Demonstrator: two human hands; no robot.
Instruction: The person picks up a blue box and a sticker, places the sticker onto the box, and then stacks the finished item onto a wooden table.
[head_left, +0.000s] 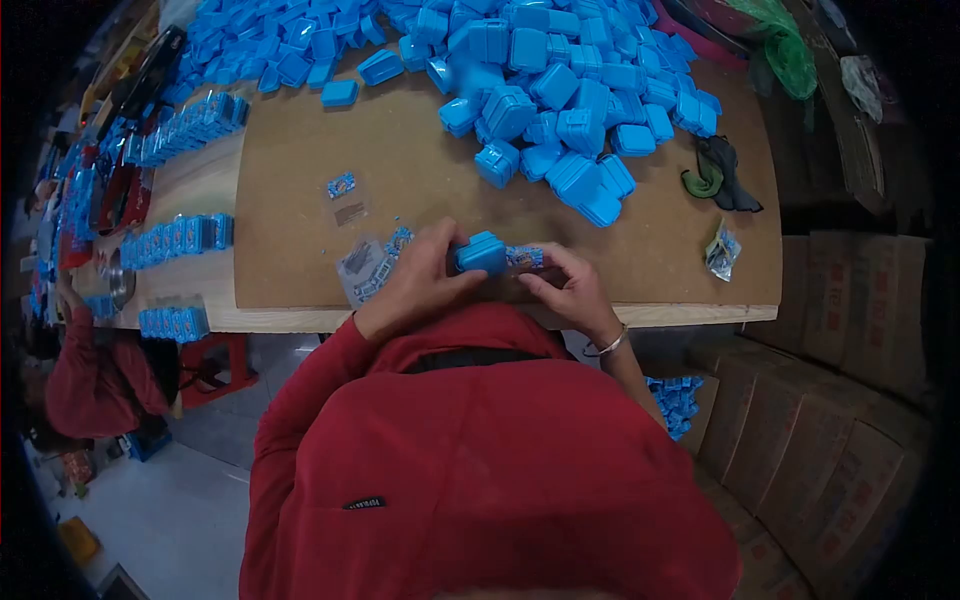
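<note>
My left hand (pixel 422 272) is closed on a small blue plastic box (pixel 482 252), held close to my body at the table's front edge. To its right, my right hand (pixel 572 288) pinches a small printed sticker (pixel 525 257) between thumb and fingers, its left end beside the box. A bracelet circles my right wrist. Partly behind my left hand lies a clear sheet of printed stickers (pixel 368 270). Farther up the board rests another small sticker piece (pixel 341 186) with clear backing.
A large heap of blue boxes (pixel 575 130) covers the board's far side. Rows of stickered boxes (pixel 180 240) stand at left. A dark green cloth (pixel 728 175) and crumpled packet (pixel 722 250) lie at right. Cartons (pixel 800 440) are stacked below right. Another person (pixel 100 385) sits at far left.
</note>
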